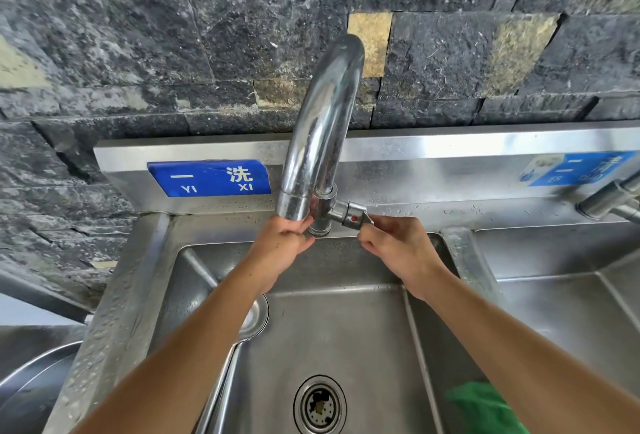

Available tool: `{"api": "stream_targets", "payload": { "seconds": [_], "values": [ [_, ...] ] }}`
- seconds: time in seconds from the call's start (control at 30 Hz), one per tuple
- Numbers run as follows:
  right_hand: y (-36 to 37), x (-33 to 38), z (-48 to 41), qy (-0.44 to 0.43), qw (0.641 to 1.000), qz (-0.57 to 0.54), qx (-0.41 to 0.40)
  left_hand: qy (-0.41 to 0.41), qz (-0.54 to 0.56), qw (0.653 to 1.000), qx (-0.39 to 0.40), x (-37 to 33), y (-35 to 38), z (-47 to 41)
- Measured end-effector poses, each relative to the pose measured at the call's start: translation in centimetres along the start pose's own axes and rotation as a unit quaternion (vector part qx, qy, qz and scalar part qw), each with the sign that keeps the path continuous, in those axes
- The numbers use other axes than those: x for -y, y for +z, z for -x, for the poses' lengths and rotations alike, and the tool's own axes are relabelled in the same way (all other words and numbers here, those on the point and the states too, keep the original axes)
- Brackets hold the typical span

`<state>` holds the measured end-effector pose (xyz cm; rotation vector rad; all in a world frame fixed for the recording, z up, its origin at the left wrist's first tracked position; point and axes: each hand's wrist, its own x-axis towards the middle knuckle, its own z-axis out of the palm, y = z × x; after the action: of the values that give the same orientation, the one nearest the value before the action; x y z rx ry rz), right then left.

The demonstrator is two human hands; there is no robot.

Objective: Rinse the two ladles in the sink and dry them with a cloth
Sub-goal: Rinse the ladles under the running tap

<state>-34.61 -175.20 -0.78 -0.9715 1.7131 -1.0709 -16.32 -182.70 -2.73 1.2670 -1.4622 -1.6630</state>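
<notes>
A steel ladle [258,317] lies in the sink [346,340], its bowl against the back left corner and partly under my left forearm; its handle runs down toward the front edge. I cannot tell whether a second ladle lies beside it. My left hand [282,246] reaches up under the outlet of the curved tap spout [320,122], fingertips touching it. My right hand [398,246] pinches the tap handle [351,217], the one with a red dot. No water shows at the spout. A green cloth [485,407] lies at the sink's front right, partly behind my right arm.
The drain strainer [320,406] sits at the front middle of the basin. A second basin [571,295] with its own tap [609,200] lies to the right. A large steel bowl [34,381] stands at lower left. Behind the splashback rises a dark stone wall.
</notes>
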Motion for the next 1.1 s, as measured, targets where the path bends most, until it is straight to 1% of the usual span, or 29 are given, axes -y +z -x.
{"api": "stream_targets", "payload": {
  "seconds": [0.07,0.17,0.23,0.27,0.33,0.4,0.47,0.53,0.63,0.7,0.87,1.0,1.1],
  "values": [
    [0.0,0.0,-0.1,-0.004,1.000,-0.003,-0.002,-0.006,-0.007,1.000,0.008,-0.2,-0.4,-0.2],
    [0.4,-0.6,0.1,-0.007,1.000,-0.009,-0.006,-0.042,0.011,0.999,0.026,-0.2,-1.4,-0.4],
    [0.7,-1.0,0.4,-0.005,1.000,-0.016,-0.010,-0.041,-0.030,0.998,0.021,0.3,-2.1,0.2],
    [0.8,-1.4,0.5,-0.004,1.000,-0.018,-0.007,-0.043,-0.058,0.997,0.001,0.7,-2.6,0.6],
    [1.1,-2.2,0.7,0.012,1.000,-0.028,-0.006,-0.073,-0.073,0.993,-0.065,2.2,-4.1,1.9],
    [1.5,-3.3,1.1,0.053,0.998,-0.020,-0.010,-0.107,-0.107,0.982,-0.109,4.4,-5.7,4.0],
    [2.2,-5.3,1.8,0.087,0.996,0.021,0.004,-0.164,-0.208,0.957,-0.121,7.5,-7.3,6.3],
    [3.1,-7.5,3.3,0.099,0.992,0.070,0.047,-0.237,-0.302,0.918,-0.095,10.7,-8.4,8.9],
    [5.1,-11.5,6.4,0.140,0.977,0.130,0.090,-0.334,-0.352,0.872,-0.054,14.3,-8.9,12.9],
    [6.5,-13.7,8.6,0.184,0.967,0.137,0.109,-0.368,-0.370,0.852,-0.037,16.2,-8.9,14.9],
    [9.6,-16.2,14.2,0.237,0.944,0.173,0.154,-0.381,-0.404,0.831,-0.035,18.8,-8.8,16.9],
    [11.0,-16.7,16.4,0.245,0.932,0.193,0.183,-0.373,-0.409,0.831,-0.058,19.3,-8.4,17.3],
    [12.0,-16.9,17.1,0.240,0.926,0.187,0.222,-0.358,-0.417,0.833,-0.064,19.2,-8.1,17.8]
  ]
}}
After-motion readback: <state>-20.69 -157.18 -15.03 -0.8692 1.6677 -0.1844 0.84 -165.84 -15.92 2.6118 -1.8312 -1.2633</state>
